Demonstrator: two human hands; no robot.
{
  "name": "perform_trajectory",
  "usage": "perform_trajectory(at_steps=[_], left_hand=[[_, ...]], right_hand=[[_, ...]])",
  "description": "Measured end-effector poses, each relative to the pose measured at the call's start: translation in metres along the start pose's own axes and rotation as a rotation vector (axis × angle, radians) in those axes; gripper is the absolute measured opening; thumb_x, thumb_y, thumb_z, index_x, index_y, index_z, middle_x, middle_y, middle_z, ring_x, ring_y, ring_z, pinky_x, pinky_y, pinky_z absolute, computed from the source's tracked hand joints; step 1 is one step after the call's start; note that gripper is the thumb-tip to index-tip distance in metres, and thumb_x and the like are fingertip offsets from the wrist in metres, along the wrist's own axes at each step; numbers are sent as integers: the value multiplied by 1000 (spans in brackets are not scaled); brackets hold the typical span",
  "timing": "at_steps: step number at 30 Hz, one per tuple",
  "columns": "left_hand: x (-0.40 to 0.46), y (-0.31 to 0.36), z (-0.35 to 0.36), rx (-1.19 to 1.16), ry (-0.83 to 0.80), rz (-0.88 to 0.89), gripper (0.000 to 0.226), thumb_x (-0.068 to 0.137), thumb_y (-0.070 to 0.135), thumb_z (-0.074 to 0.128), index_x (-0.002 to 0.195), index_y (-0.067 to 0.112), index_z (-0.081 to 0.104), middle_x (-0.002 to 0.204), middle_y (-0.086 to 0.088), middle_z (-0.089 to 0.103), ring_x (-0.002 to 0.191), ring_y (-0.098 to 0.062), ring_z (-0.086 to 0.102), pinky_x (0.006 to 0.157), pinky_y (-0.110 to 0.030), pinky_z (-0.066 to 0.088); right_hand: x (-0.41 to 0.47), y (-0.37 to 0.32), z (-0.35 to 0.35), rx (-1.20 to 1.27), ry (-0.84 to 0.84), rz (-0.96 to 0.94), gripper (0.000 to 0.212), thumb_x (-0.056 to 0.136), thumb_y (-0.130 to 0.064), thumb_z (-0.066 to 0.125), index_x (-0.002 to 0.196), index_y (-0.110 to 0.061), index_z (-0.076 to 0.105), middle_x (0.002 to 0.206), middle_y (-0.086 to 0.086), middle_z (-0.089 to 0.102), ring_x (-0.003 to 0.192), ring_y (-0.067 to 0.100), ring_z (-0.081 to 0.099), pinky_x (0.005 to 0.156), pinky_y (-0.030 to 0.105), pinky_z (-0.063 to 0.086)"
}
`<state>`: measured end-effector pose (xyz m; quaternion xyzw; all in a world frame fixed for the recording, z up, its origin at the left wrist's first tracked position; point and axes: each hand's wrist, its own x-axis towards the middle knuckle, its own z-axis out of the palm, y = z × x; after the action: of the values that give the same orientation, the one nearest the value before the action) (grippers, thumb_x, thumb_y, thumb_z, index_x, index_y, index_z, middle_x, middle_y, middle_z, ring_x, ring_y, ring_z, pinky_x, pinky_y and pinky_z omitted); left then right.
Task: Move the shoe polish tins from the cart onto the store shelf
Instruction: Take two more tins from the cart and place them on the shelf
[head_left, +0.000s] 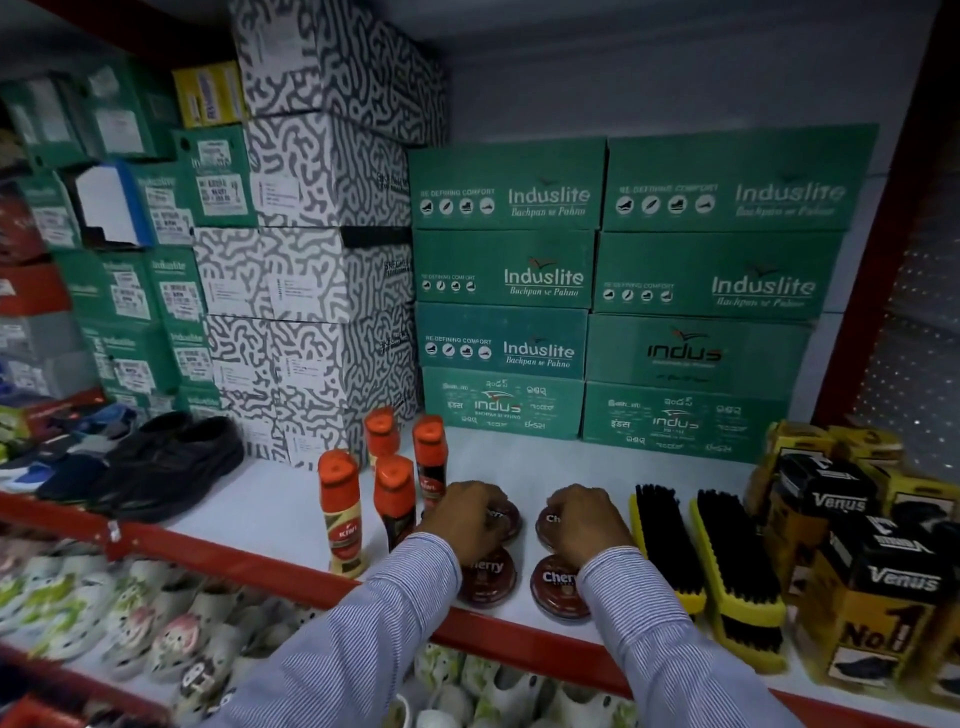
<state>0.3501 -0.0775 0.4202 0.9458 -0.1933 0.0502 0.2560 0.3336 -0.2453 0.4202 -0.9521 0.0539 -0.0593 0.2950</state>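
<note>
Several dark red round shoe polish tins lie flat on the white store shelf (270, 514). Two sit near the red front edge: the front left tin (491, 579) and the front right tin (557, 587), both marked "Cherry". Behind them my left hand (470, 519) rests on a back left tin (506, 514), fingers curled over its lid. My right hand (587, 525) covers a back right tin (549, 519) the same way. Both sleeves are striped pale blue. The cart is out of view.
Orange-capped Kiwi bottles (340, 509) stand just left of the tins. Two yellow-backed black brushes (670, 545) lie to the right, then yellow Venus boxes (852, 566). Green Induslite boxes (504, 270) and patterned boxes (311, 270) fill the back. Black shoes (171, 462) sit far left.
</note>
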Motion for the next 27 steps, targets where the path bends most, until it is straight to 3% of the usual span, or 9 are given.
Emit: perform_trajectory(at_steps=[3,11,15,17,20,23,27], left_hand=[[4,-1,3,-6,8,9,23,87,17,63,104,25,77,109,-7,76,103,-25,68,93,-31,53],[8,-4,12,-27,73,1,21,87,17,65,103,22,78,104,-12,78,98,-27,69,90,-27,52],[3,-4,11,-40,81,-6,21,88,21,64,103,25,77,107,-12,76,100,-27,69,91,-32,54],[-5,0,5,-25,115,39,20,88,23,63,103,25,77,105,-10,77,96,-26,70,86,-31,54],[-21,2,-5,14,150,79,12,83,26,68,91,20,75,90,-7,78,82,-21,70,72,-24,48],[-43,5,-6,79,79,64,29,72,42,71,89,19,77,87,-3,79,80,-17,71,74,-33,59],[-54,4,-5,89,19,39,32,69,44,77,98,30,77,91,4,80,81,-11,71,74,-34,60]], right_hand=[[9,6,2,-1,-23,20,25,72,-22,60,88,-11,77,99,13,76,91,31,70,80,37,60],[3,7,1,41,8,4,21,81,-19,67,98,-12,76,112,16,71,104,33,66,90,38,55],[-10,5,-7,33,4,-55,18,79,-12,65,89,-17,79,103,12,75,99,31,68,87,42,57],[-21,5,-14,40,10,-113,20,77,-9,64,86,-18,79,97,10,77,94,29,69,85,45,58],[-40,8,-18,-33,-15,-178,22,79,-15,66,98,-15,76,103,14,75,100,30,68,89,42,56],[-65,14,-15,-68,-79,-161,28,73,-30,68,98,-22,76,105,12,72,100,28,67,86,35,56],[-75,9,-11,-73,-51,-191,17,77,-26,67,89,-25,79,96,11,77,95,26,68,79,33,57]])
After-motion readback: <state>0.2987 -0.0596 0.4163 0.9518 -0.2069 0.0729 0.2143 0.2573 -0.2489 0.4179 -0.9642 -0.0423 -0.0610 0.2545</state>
